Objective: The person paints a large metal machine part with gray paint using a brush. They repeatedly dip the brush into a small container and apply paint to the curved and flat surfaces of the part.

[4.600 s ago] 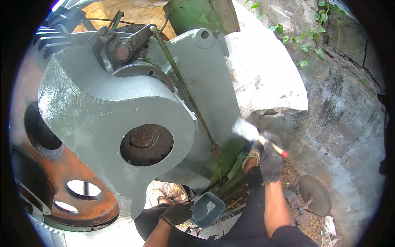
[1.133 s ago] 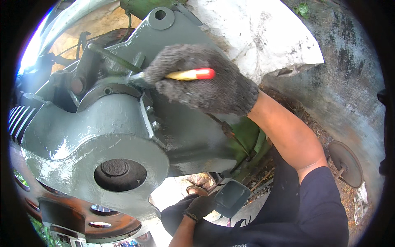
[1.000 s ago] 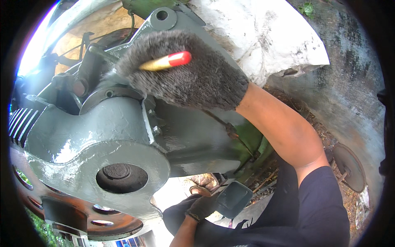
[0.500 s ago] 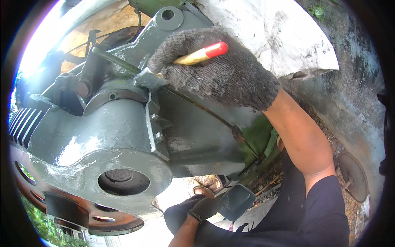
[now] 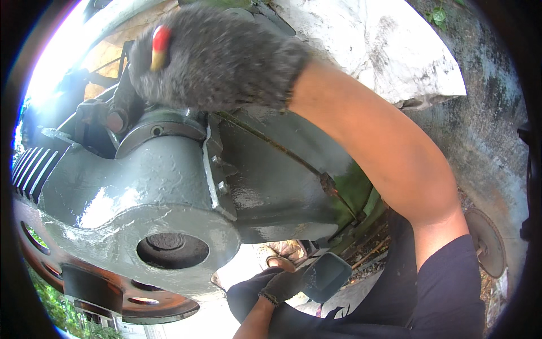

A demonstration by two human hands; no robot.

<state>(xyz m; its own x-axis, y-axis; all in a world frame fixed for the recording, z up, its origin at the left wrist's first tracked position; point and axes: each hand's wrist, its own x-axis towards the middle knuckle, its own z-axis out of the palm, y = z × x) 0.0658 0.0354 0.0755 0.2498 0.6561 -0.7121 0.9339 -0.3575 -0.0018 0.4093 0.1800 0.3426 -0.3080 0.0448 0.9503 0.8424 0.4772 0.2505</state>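
Note:
My right hand [image 5: 217, 62], in a dark grey knitted glove, is closed on a paintbrush [image 5: 160, 47] and reaches over the top of a grey-painted machine part [image 5: 164, 175]. Only the red-tipped, yellowish handle end shows; the glove hides the bristles. Glossy, wet-looking grey paint covers the part, which has a round bore [image 5: 173, 250] in its lower face and a collar [image 5: 161, 133] near its top. Low in the middle, my left hand [image 5: 282, 287], gloved too, grips the edge of a dark rectangular paint container [image 5: 327, 277] beside my leg.
A rusty-brown wheel [image 5: 107, 288] with oval holes sits under the part at lower left. A thin rod [image 5: 276, 144] slants across the green-grey body. White sheeting [image 5: 372, 51] lies at the top, a stained wall [image 5: 480, 135] stands right, and a round disc [image 5: 484, 243] rests below it.
My right hand has swung left and slightly up with the paintbrush, over the upper end of the machine part. The bristles have gone out of sight. My left hand and the container stay put.

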